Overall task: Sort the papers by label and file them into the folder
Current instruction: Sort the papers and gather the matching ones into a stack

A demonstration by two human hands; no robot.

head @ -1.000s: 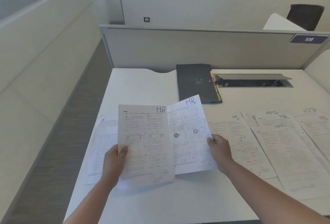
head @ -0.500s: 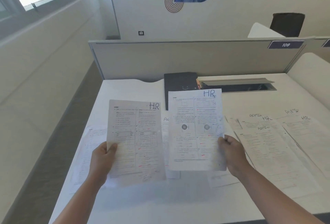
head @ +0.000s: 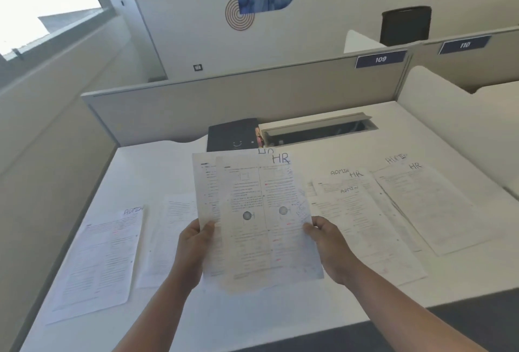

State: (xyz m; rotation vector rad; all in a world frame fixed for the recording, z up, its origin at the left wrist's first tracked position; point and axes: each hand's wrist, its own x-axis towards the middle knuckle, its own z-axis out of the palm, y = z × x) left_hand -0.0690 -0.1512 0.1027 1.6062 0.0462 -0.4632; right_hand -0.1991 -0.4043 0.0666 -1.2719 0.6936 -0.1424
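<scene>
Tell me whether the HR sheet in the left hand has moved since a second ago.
Yes. The left hand has brought its HR sheet rightward, behind the right hand's HR sheet, uncovering the ADMIN sheet on the desk.

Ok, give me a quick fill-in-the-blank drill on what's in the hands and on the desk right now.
1. The front white printed sheet held up in both hands is handwritten ____ at its top right.
2. The left hand and right hand grip the held sheets by their ____ edges.
3. The dark closed folder lies at the ____ edge of the white desk.
4. The lone sheet at far left is labelled ____.

Missing words: HR; side; far; ADMIN
</scene>
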